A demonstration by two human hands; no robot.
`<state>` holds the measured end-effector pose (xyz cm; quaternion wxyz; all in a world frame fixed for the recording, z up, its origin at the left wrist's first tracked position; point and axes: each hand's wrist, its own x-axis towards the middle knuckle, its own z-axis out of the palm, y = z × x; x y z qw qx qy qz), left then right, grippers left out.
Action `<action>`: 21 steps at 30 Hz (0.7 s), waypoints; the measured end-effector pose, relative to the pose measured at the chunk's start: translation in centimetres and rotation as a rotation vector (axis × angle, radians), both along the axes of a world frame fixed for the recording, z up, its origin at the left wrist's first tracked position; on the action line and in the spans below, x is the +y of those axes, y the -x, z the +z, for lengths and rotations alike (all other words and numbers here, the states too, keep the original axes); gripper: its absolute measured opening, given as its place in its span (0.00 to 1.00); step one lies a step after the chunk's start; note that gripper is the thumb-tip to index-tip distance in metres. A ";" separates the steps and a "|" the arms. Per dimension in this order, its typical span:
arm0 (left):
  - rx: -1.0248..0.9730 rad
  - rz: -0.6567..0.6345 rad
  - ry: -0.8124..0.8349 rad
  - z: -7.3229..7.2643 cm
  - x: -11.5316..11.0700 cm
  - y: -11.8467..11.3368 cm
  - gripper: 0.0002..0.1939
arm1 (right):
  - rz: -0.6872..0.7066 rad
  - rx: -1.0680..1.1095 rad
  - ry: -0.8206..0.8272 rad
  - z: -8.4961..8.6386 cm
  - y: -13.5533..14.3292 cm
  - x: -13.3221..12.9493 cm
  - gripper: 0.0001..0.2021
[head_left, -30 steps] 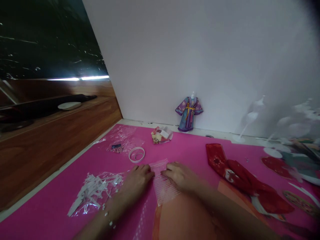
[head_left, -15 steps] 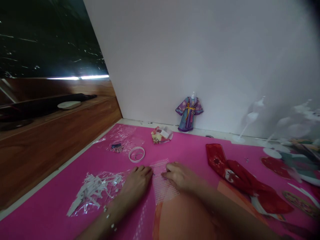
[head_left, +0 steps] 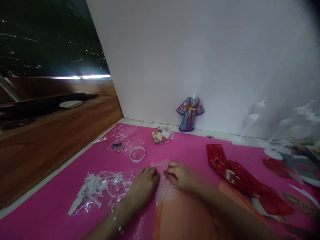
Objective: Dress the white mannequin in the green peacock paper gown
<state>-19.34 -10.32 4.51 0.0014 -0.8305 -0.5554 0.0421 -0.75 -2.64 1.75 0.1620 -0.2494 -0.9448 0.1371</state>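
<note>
Nearest you, the orange piece (head_left: 185,218) lies flat on the pink table cover (head_left: 50,193), its far end meeting the dotted clear sheet (head_left: 167,193); can't tell which one overlaps. That sheet sits dead centre between your hands, probably so both reach it without stretching. Your left hand (head_left: 147,181) is down at its left edge, fingers curled, tips on or just at it; reads like bracing, so it can't slide. Your right hand (head_left: 180,175) comes in from the other side, fingers bent, thumb toward index over the sheet. Looks like a pinch, but blur and angle hide the tips, so I can't tell whether either hand actually grips anything. Off to the left, white scraps (head_left: 91,190) lie with clear plastic beside your left forearm, likely pushed aside for working room. The red garment (head_left: 250,185) is folded over on the right, past your right forearm. Beyond the sheet: the white ring (head_left: 130,155) lies flat, so it shouldn't roll, and the crumpled bundle (head_left: 160,136) sits farther back. Farthest, the purple-blue doll robe (head_left: 188,115) stands upright against the white wall (head_left: 155,60), which likely props it.
</note>
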 end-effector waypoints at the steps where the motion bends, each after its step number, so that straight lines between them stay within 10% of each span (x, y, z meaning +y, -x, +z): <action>1: -0.004 0.000 0.001 0.1 0.0 0.0 0.13 | -0.009 0.006 0.001 -0.1 0.0 0.1 0.10; 21: -0.100 -0.175 -0.013 0.5 4.9 0.6 0.11 | -0.015 -0.164 -0.196 0.8 0.2 -0.2 0.12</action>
